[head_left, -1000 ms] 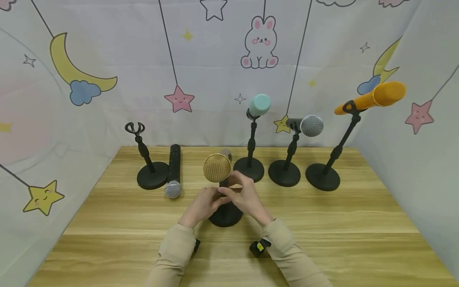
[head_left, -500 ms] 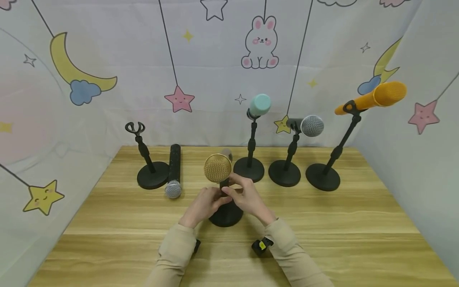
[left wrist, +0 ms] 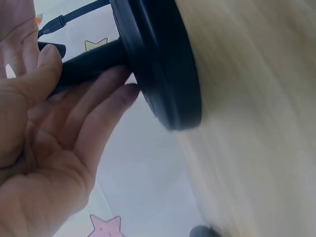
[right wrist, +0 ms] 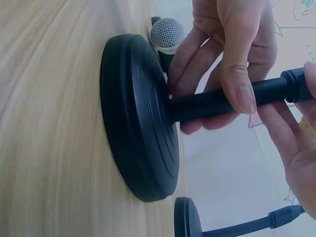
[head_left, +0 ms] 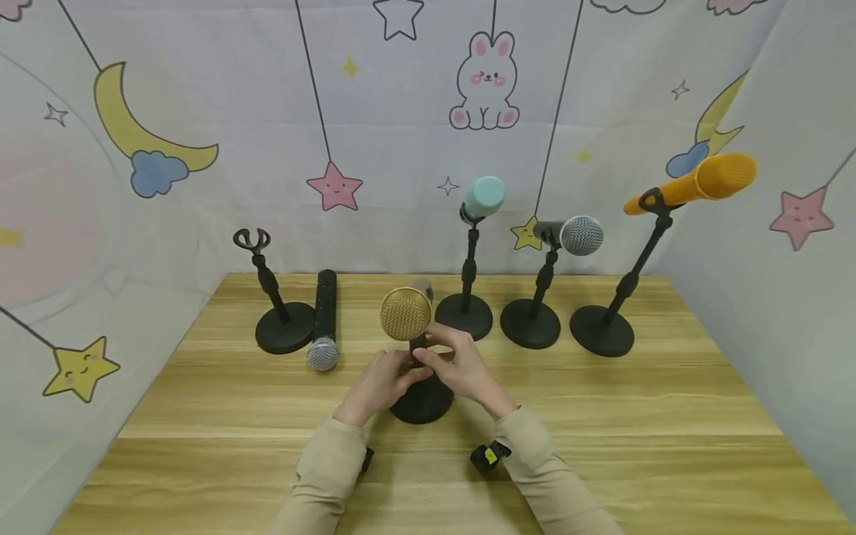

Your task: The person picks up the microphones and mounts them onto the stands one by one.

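Observation:
A microphone with a gold mesh head (head_left: pixel 405 313) sits tilted atop a black desk microphone stand (head_left: pixel 421 405) in the middle of the table. My left hand (head_left: pixel 380 383) grips the stand's pole just above the round base; in the right wrist view its thumb and fingers (right wrist: pixel 244 98) lie around the pole (right wrist: pixel 207 104). Higher up, my right hand (head_left: pixel 461 364) pinches the pole near its collar (right wrist: pixel 294 86), the thumb in front. The base (left wrist: pixel 165 64) stands flat on the wood. Some fingers are hidden behind the pole.
On the left stands a bare microphone stand (head_left: pixel 284 327), beside a black microphone (head_left: pixel 325 312) lying on the table. Behind and to the right, three stands hold a mint (head_left: pixel 485 195), a silver-headed (head_left: pixel 580 235) and an orange microphone (head_left: pixel 709 178). A printed curtain hangs behind.
My right hand has shifted slightly to the right around the pole, and the gold-headed microphone has moved a touch the same way. My left hand stays in place.

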A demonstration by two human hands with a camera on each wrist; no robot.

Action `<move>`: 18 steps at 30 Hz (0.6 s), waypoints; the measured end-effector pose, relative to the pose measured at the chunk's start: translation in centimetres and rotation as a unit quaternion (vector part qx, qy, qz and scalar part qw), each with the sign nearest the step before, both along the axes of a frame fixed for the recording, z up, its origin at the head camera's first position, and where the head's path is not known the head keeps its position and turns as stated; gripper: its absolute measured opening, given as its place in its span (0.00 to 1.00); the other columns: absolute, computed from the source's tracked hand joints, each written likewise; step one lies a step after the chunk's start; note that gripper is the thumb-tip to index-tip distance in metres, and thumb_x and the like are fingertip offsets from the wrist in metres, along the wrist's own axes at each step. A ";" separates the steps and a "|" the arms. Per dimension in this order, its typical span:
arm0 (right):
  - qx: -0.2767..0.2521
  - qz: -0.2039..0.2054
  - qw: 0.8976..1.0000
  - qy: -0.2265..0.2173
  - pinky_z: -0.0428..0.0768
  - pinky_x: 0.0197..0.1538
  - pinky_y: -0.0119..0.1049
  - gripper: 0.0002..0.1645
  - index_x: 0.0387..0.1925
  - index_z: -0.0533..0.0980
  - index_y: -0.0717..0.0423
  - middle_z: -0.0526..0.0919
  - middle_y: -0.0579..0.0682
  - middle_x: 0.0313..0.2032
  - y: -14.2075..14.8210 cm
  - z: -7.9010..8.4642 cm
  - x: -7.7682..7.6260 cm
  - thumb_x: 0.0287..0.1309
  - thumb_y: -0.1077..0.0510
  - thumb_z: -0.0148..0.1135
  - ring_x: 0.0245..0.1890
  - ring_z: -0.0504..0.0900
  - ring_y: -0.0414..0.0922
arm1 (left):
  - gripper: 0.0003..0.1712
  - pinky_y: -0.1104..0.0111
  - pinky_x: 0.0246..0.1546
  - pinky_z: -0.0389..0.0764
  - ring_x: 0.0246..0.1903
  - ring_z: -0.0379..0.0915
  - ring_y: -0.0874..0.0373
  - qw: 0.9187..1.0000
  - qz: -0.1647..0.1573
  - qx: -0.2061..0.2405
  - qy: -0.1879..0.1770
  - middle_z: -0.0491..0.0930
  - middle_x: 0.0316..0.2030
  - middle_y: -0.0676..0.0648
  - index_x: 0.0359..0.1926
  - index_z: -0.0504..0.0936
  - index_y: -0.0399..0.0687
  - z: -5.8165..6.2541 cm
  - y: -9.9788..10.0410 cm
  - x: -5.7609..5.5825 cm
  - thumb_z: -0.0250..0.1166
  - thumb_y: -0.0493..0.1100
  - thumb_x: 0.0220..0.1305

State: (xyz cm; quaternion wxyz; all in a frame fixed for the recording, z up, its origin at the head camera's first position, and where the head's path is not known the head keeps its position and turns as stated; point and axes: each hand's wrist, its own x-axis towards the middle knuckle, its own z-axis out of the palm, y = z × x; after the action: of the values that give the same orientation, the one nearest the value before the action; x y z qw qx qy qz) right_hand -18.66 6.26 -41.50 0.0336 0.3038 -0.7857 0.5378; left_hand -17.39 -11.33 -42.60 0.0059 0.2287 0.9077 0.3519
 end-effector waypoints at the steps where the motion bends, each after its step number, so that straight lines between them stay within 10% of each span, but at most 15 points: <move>1: 0.002 0.001 1.000 -0.001 0.88 0.45 0.41 0.17 0.56 0.79 0.60 0.85 0.61 0.49 0.0 0.0 0.0 0.67 0.63 0.63 0.50 0.86 0.59 | 0.09 0.75 0.25 0.64 0.19 0.61 0.66 1.000 -0.004 -0.004 0.001 0.72 0.18 0.57 0.35 0.85 0.46 0.0 0.0 0.0 0.65 0.46 0.70; 18: 0.007 -0.027 0.999 0.032 0.88 0.39 0.39 0.15 0.49 0.77 0.61 0.84 0.60 0.46 -0.3 0.3 0.1 0.62 0.65 0.68 0.44 0.88 0.56 | 0.10 0.74 0.26 0.68 0.21 0.65 0.65 0.999 -0.013 -0.007 0.028 0.83 0.23 0.48 0.45 0.84 0.41 -0.4 -0.1 0.1 0.65 0.42 0.69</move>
State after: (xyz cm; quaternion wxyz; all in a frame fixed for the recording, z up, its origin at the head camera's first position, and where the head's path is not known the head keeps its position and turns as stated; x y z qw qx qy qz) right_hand -18.60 5.91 -41.17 0.0714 0.3001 -0.7958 0.5212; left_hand -17.29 -11.42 -43.02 -0.0138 0.2501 0.9069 0.3389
